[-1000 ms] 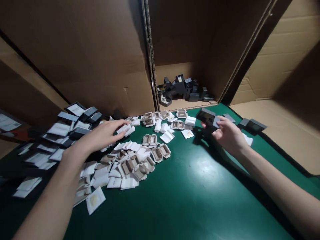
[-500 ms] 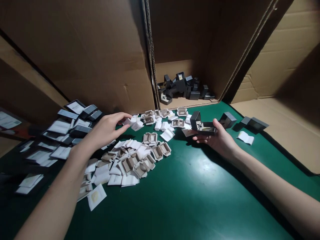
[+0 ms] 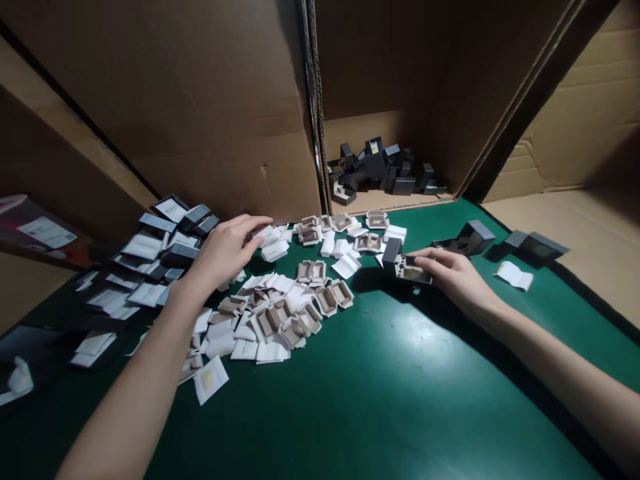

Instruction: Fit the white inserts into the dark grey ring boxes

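Note:
My left hand (image 3: 225,250) hovers at the far left of the paper pieces, thumb and index finger apart. Just beyond its fingertips lie folded white papers (image 3: 274,251). In my right hand (image 3: 453,277) is a small black box (image 3: 391,255) with its lid raised. The fingers rest over the box's near right end, and a pale insert shows inside. Folded cardboard inserts (image 3: 273,320) and white slips are heaped on the green table between my hands.
Black boxes with white papers (image 3: 150,247) are stacked at the left. More black boxes (image 3: 373,170) lie inside a cardboard carton (image 3: 385,123) at the back. Past my right hand stand other opened boxes (image 3: 477,237) and a white paper (image 3: 513,275). A labelled package (image 3: 45,230) sits far left.
My left thumb and index finger have parted from the white paper piece they were at. My right hand has turned from under the box to fingers over it. The camera view has shifted left.

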`<state>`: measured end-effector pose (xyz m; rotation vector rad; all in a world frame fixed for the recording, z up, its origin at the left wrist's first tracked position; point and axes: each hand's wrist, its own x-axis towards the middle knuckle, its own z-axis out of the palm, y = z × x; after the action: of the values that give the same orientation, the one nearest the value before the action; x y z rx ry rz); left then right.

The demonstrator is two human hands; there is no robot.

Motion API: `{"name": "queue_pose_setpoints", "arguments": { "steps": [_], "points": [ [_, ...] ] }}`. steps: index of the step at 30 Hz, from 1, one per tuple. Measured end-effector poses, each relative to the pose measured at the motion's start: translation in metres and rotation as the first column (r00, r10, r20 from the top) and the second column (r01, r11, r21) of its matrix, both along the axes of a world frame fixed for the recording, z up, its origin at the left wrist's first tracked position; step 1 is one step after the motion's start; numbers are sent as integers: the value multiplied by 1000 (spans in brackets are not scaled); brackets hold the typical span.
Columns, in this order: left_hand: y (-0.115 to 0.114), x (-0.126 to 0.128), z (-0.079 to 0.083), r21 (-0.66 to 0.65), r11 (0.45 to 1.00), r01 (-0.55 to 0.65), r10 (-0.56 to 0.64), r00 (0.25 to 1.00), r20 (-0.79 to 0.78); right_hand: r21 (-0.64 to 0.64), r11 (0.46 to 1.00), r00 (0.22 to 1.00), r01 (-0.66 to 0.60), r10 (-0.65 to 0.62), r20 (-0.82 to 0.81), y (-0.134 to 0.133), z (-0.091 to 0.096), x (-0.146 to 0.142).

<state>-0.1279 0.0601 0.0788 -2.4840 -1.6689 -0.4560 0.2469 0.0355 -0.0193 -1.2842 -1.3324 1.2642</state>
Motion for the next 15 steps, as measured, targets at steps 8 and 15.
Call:
{"name": "queue_pose_setpoints", "arguments": {
  "steps": [8, 15],
  "points": [
    [-25, 69, -35, -2, 978, 207, -207, 977, -55, 387, 920, 810, 63, -274, 519, -6, 2, -3],
    [-49, 97, -57, -323, 857, 402, -442, 895, -58, 402, 914, 700, -63, -246, 670, -5, 4, 3]
  ]
}}
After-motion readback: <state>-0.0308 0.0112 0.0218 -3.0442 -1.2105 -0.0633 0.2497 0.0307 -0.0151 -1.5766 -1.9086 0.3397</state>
